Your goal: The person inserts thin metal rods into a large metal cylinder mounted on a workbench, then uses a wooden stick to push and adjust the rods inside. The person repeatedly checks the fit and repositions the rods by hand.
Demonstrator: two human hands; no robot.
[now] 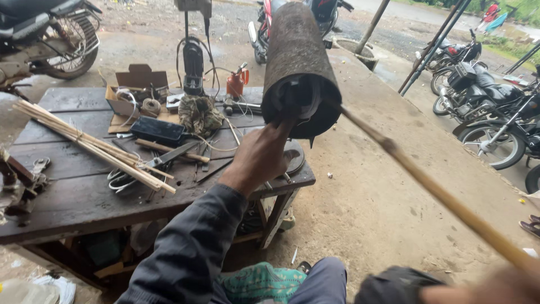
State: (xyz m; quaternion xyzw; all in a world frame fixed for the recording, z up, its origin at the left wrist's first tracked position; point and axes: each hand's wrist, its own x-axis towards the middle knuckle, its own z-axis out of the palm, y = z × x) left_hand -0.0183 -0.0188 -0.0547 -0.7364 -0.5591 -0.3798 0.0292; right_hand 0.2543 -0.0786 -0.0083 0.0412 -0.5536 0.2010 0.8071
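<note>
We held the rusty cylinder up over the dirt floor, left hand with fingers hooked inside its open end; our right hand, blurred, closed around the long stick poking inside. The cylinder could have slipped off that shallow hold

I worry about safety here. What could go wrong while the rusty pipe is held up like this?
The left hand grips only the rim of the rusty pipe, so it might slip and drop. The long stick in the right hand enters the pipe's mouth beside those fingers and could jab them.
</note>
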